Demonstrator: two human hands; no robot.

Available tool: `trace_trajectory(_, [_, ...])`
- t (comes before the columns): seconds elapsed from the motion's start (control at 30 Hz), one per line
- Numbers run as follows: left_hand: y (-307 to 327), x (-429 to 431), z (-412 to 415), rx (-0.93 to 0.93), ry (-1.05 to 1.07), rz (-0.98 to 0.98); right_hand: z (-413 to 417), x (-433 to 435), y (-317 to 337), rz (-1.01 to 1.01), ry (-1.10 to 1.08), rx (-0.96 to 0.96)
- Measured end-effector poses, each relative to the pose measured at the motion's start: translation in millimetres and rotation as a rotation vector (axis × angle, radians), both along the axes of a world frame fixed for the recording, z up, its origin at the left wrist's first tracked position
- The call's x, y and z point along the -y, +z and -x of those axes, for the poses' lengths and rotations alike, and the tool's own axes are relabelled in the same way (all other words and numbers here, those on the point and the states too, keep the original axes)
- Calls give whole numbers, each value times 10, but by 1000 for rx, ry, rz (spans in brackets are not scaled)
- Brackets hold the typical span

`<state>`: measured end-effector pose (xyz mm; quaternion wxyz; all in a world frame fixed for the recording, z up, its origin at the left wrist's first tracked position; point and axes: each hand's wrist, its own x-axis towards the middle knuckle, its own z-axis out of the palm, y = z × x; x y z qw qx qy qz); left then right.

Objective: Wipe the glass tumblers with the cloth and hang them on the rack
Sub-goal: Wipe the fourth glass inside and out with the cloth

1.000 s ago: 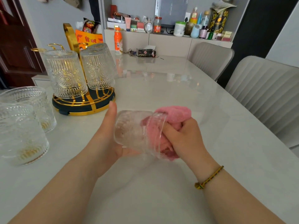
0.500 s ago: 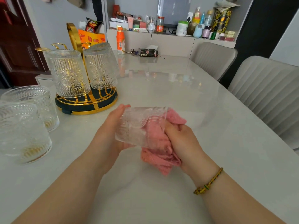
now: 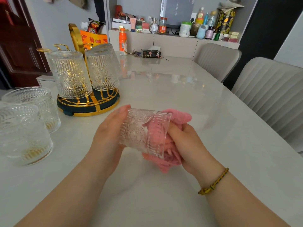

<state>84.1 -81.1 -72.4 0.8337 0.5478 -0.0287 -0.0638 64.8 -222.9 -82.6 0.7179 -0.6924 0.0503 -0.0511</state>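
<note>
An embossed glass tumbler (image 3: 139, 130) lies on its side above the table, its mouth turned to the right. My left hand (image 3: 109, 133) holds it round the base end. My right hand (image 3: 186, 145) grips a pink cloth (image 3: 164, 138) that is stuffed into the tumbler's mouth and spills out around the rim. The gold rack (image 3: 88, 105) with a dark round base stands at the back left. Two tumblers (image 3: 72, 74) (image 3: 102, 67) hang on it upside down. Two more tumblers (image 3: 41, 105) (image 3: 21, 133) stand upright at the left edge.
An orange bottle (image 3: 123, 41), keys and a dark tissue pack (image 3: 151, 54) lie at the table's far end. Two grey chairs (image 3: 268, 89) line the right side. A shelf with jars and bottles (image 3: 185, 29) runs along the back wall.
The tumbler has turned in my hands and its embossed circles now face up. My right hand has shifted lower with the cloth, more of which now hangs below the rim.
</note>
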Motion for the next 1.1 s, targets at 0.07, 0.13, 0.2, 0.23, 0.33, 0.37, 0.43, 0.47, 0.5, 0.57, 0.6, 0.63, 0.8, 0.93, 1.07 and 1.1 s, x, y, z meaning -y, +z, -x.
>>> trace_trajectory(0.07, [4,-15,-5,47,8,23,3,-9,3,-99,37,-77])
trace_trajectory(0.13, [-19,-22,-7,7,-63,37,14,2,-8,34,-61,50])
trace_trajectory(0.2, [-4,-34,-1,-70,-204,36,44,38,47,211,-167,285])
trace_trajectory(0.23, [0,-39,8,-94,-287,20,65,57,80,324,-170,393])
trace_trajectory(0.33, [-60,-38,-2,-156,-359,-26,102,110,91,579,-91,542])
trace_trajectory(0.37, [-83,-32,-8,-167,-333,-28,102,109,94,577,-87,531])
trace_trajectory(0.43, [-101,-8,-30,-136,-237,-53,84,94,95,475,-97,469])
trace_trajectory(0.47, [-100,-2,-41,-98,-177,-55,65,87,74,410,-103,412])
trace_trajectory(0.5, [-89,4,-47,-50,-119,-40,58,58,80,353,-111,337])
trace_trajectory(0.57, [-78,-8,-52,89,-41,-4,49,5,81,127,-47,140])
trace_trajectory(0.6, [-68,-23,-54,153,-28,-1,46,-20,72,-43,25,10])
trace_trajectory(0.63, [-55,-37,-59,195,-32,-1,60,-46,71,-177,97,-107])
trace_trajectory(0.8, [-59,-81,-80,94,-220,-5,73,-55,70,3,-75,51])
trace_trajectory(0.93, [-58,-107,-47,-7,-298,-109,98,24,94,334,-169,327])
trace_trajectory(1.07, [-64,-56,-43,-20,-228,-140,44,62,44,392,-227,326])
trace_trajectory(1.1, [-65,-27,-38,4,-174,-128,22,38,25,341,-230,267])
